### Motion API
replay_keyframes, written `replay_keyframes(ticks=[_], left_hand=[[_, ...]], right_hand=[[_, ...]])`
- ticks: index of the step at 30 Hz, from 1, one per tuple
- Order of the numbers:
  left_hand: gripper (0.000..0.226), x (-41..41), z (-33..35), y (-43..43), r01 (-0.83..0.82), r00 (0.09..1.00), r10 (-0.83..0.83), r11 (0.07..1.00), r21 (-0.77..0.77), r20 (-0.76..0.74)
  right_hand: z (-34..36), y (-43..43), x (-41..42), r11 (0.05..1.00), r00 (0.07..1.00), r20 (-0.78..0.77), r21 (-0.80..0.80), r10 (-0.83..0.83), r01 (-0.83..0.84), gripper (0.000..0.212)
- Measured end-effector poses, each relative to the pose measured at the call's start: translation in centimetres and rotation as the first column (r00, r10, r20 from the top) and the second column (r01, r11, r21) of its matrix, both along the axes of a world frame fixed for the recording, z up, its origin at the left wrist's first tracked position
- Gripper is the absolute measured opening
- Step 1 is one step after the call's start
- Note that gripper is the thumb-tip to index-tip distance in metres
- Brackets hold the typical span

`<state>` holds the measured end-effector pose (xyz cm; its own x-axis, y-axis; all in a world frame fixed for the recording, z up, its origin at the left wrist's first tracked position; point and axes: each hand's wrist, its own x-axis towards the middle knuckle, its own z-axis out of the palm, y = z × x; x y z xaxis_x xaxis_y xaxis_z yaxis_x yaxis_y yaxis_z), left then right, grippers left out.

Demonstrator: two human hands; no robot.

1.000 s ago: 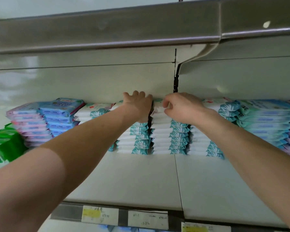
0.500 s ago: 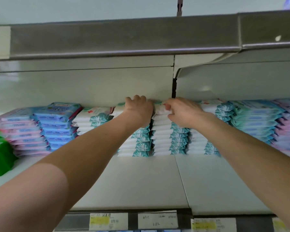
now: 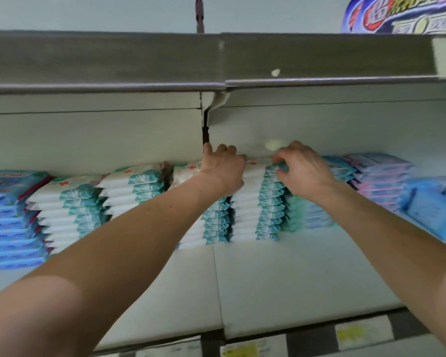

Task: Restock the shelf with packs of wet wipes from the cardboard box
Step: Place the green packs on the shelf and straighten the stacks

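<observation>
View: head
Shelf (image 3: 268,279): a white board with a seam down its middle. Stacks stand along its back edge.
Stack (image 3: 255,210): white-and-teal packs just right of the seam, at the back edge, between the two hands.
Pack (image 3: 258,164): lies flat on top of the stack, its teal end to the right.
Right hand (image 3: 304,171): on the pack's right end. Its fingertips (image 3: 277,159) and thumb are curled together and pinch the teal end, which sits under them.
Left hand (image 3: 223,168): at the pack's left end, its back to the camera. The fingers are bent over the stack tops, thumb raised. I cannot tell whether they clasp anything.
Left end: blue packs (image 3: 11,217) beside more white-and-teal stacks.
Right end: pink packs (image 3: 381,181).
Front edge: price tags (image 3: 355,333).
</observation>
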<state>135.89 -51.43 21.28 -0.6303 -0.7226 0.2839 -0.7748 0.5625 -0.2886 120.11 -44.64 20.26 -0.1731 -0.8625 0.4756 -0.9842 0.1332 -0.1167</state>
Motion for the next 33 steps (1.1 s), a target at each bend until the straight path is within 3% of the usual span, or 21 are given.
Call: replay_keyframes(ticks=[6, 15, 19, 21, 23, 24, 31, 33], left_hand=[[0.061, -2.3, -0.7, -0.9, -0.052, 0.995, 0.050, 0.998, 0.022, 0.091], [0.054, -3.2, -1.4, 0.3, -0.153, 0.983, 0.154, 0.988, -0.024, 0.096], [0.066, -3.7, -1.2, 0.2, -0.141, 0.982, 0.141, 0.990, -0.008, 0.126], [0.081, -4.3, -1.1, 0.2, -0.140, 0.979, 0.136, 0.990, 0.011, 0.152], [0.091, -4.9, -1.2, 0.1, -0.168, 0.973, 0.159, 0.985, 0.042, 0.168], [0.092, -5.2, -1.3, -0.1, -0.182, 0.970, 0.171, 0.982, 0.052, 0.175], [0.084, -5.5, -1.8, -1.0, -0.186, 0.965, 0.178, 0.982, 0.028, 0.191], [0.084, -5.4, -1.8, -1.1, -0.190, 0.964, 0.181, 0.981, 0.030, 0.196]], right_hand=[[-1.3, -1.9, -2.1, 0.990, 0.970, -0.224, 0.120, 0.099, -0.074, 0.044], [-1.6, -2.4, -2.8, 0.982, 0.941, -0.279, 0.056, 0.190, -0.181, 0.040], [-2.2, 0.5, -2.4, 0.932, 0.930, -0.088, -0.037, 0.356, -0.360, 0.028], [-4.1, 1.5, -1.6, 0.879, 0.899, 0.102, 0.188, 0.426, -0.438, 0.024], [-6.1, 1.3, -0.9, 0.761, 0.881, 0.281, 0.446, 0.381, -0.472, 0.028], [-6.9, 0.6, -0.8, 0.728, 0.880, 0.322, 0.498, 0.349, -0.470, 0.029], [-7.8, -4.1, -0.6, 0.713, 0.838, 0.492, 0.497, 0.237, -0.494, 0.026], [-7.8, -4.4, -0.6, 0.727, 0.850, 0.460, 0.487, 0.257, -0.483, 0.026]])
